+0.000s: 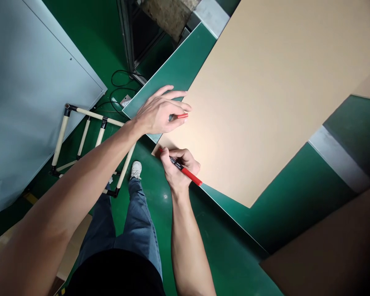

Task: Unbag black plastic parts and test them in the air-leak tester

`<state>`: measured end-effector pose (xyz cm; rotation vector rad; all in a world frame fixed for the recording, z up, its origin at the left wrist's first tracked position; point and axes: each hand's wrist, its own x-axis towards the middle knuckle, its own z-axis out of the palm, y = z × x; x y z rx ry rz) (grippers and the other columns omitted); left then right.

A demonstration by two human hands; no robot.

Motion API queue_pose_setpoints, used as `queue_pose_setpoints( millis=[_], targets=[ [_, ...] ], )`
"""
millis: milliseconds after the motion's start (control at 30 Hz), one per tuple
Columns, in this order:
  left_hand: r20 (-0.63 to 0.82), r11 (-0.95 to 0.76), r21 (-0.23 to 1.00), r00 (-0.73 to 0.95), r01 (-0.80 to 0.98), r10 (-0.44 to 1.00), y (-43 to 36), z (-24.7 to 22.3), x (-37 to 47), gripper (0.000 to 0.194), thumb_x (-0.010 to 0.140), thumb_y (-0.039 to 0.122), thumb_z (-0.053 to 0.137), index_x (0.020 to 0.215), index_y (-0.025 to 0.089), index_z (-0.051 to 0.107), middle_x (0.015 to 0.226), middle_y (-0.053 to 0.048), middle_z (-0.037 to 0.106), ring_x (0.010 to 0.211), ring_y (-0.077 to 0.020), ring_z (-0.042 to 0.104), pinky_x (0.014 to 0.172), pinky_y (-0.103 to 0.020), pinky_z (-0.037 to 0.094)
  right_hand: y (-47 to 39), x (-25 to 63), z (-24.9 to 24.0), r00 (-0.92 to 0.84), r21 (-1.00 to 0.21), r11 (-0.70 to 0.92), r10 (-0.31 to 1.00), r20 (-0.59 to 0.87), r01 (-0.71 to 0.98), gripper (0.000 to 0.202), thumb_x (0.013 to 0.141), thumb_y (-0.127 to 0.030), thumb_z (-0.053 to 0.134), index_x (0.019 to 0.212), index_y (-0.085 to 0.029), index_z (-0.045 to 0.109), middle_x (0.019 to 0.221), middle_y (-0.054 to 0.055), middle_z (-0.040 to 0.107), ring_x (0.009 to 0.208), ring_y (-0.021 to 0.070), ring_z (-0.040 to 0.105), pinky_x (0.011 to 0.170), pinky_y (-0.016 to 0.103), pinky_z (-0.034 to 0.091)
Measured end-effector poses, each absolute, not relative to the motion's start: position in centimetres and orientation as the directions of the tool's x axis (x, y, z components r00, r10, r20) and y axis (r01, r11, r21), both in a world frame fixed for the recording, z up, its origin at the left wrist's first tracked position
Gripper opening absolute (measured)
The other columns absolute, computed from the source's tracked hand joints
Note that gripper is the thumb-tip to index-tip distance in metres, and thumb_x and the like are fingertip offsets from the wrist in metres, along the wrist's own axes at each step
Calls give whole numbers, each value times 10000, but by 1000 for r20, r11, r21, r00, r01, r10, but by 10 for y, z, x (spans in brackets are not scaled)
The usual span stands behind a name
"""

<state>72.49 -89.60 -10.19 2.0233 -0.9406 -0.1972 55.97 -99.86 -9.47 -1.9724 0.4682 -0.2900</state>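
Right hand [183,166] closed in a writing grip on a red-and-black marker [191,176], thumb well down towards the tip, barrel slanting back to the right past the palm. Tip end sits at the near-left corner of a large brown sheet [265,94]; whether it touches is too small to tell.

Left hand [162,110] farther off, over the sheet's left edge. Thumb and forefinger nipped together on a small red cap [182,116]; remaining fingers loosely spread, reaching across the edge. Cannot tell how much weight they put on it, if any.

Sheet lies flat on the green counter [188,61], set askew to it. Near-left corner pokes a little past the counter's near edge; near-right corner lies inboard. Pale pipe frame [59,139] stands on the floor [228,263] to the left.

Handling, by judgement. Marker: light, rigid, smooth plastic, little risk of slipping in a grip this low; best held close to the tip for control, back end left free. Cap: tiny and light, easily dropped, so a fingertip pinch on its sides suits it. Sheet: looks like cardboard, fairly stiff but wide enough to sag if lifted from one end; modest weight for its size. Face likely slides easily on the smooth counter, so a flat palm near the edge would steady it. Corners probably crease first. To lift, take opposite long edges; the overhanging corner offers a finger-hold underneath.
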Motion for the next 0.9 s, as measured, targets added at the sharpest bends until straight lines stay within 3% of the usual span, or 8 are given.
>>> queue_pose_setpoints(
  millis=[433,633,767,900],
  targets=[
    [202,-339,752,688,-566,-697,-895,-101,726,250,876,270,560,844,303,805,1162,4,812,1415,-359,564,1274,-715,222,-1000,557,-94,912,-901,-396,-411,2,-177,308,843,-359,750,626,-244,563,537,-52,584,470,112,486,490,274,414],
    [227,-320,764,698,-560,-679,-895,-100,724,236,877,278,567,775,287,779,1148,-5,818,1399,-349,583,1275,-692,240,-1003,555,-96,855,-954,-277,-517,48,-114,334,849,-321,734,627,-257,493,540,-64,549,471,109,454,492,283,392],
    [212,-333,760,698,-558,-684,-894,-100,723,238,882,291,571,786,288,789,1157,-10,817,1408,-350,575,1278,-694,227,-1006,556,-95,810,-979,-192,-584,60,-66,368,851,-404,754,645,-263,484,573,-44,599,495,131,528,510,305,447],
    [203,-343,758,701,-555,-684,-895,-100,726,245,920,325,573,857,281,806,1210,-13,802,1415,-346,565,1271,-700,239,-1011,550,-89,710,-971,-236,-691,136,-44,416,838,-515,784,667,-259,504,595,-47,601,491,130,533,496,305,440]
  ],
)
